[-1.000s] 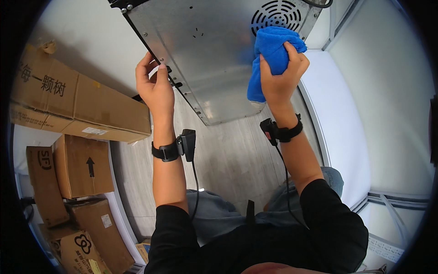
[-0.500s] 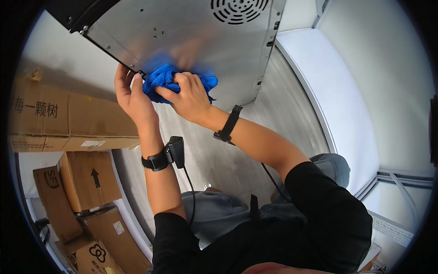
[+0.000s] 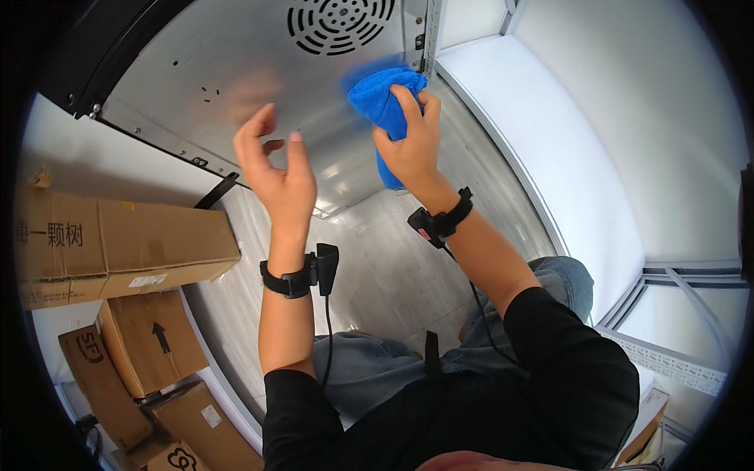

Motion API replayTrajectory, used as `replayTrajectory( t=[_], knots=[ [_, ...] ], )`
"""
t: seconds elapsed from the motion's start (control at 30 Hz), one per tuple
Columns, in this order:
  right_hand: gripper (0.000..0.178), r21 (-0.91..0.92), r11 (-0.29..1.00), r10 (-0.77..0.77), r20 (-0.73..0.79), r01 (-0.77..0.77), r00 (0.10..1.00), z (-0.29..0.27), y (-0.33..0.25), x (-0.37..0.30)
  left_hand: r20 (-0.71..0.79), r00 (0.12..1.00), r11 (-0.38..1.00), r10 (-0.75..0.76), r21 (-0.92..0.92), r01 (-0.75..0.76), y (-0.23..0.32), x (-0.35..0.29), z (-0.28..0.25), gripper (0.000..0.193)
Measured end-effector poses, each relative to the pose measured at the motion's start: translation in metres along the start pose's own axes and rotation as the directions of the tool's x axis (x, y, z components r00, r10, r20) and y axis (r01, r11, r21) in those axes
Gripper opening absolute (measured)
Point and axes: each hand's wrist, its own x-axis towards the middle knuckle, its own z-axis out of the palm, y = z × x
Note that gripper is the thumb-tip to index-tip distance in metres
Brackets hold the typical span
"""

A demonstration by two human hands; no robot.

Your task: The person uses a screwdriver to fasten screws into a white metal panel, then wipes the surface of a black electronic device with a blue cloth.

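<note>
A blue cloth [image 3: 381, 98] is bunched up in my right hand [image 3: 414, 145], with the fingers and thumb closed round it. The cloth is by the right part of a brushed metal panel [image 3: 259, 55], which mirrors it as a blue blur; whether they touch, I cannot tell. My left hand [image 3: 276, 169] is raised in front of the panel's lower edge, holding nothing, its fingers curved and apart from the thumb. A round vent of slots [image 3: 343, 12] is cut into the panel above the hands. Small screws and holes run along its edges.
Several cardboard boxes [image 3: 157, 243] are stacked at the left, with more on a shelf below. To the right stands a white shelf [image 3: 534, 125] with a metal frame. Grey wood-look floor [image 3: 369, 267] lies beneath me. Both wrists wear black straps with cables.
My right hand has carried the blue cloth to the right and up along the panel. My left hand has come off the panel's lower left edge and moved right. The view has shifted slightly.
</note>
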Motion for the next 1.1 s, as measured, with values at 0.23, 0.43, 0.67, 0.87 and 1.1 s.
replayTrajectory(
  t=[0.23,0.43,0.67,0.87,1.1],
  knots=[
    [0.064,-0.023,1.000,0.005,-0.112,-0.008,0.994,-0.018,0.011,-0.002,0.258,0.963,0.996,-0.083,0.062,0.069,0.010,-0.010,0.023,0.050],
    [0.064,-0.014,0.999,0.041,-0.015,-0.041,0.999,-0.018,0.008,0.016,0.294,0.953,0.993,-0.072,0.115,0.039,0.001,-0.012,0.022,0.050],
    [0.063,-0.020,1.000,0.005,-0.006,-0.005,1.000,-0.020,0.010,0.015,0.331,0.943,0.991,-0.026,0.131,-0.019,-0.006,-0.018,0.027,0.049],
    [0.063,-0.040,0.998,0.046,0.024,-0.045,0.999,-0.018,0.018,0.001,0.338,0.940,0.993,-0.038,0.120,-0.002,-0.006,-0.018,0.029,0.050],
    [0.067,-0.032,0.999,-0.023,0.126,0.028,0.992,0.006,0.004,-0.023,0.336,0.936,0.992,-0.107,0.095,0.079,0.001,-0.017,0.021,0.043]
  ],
)
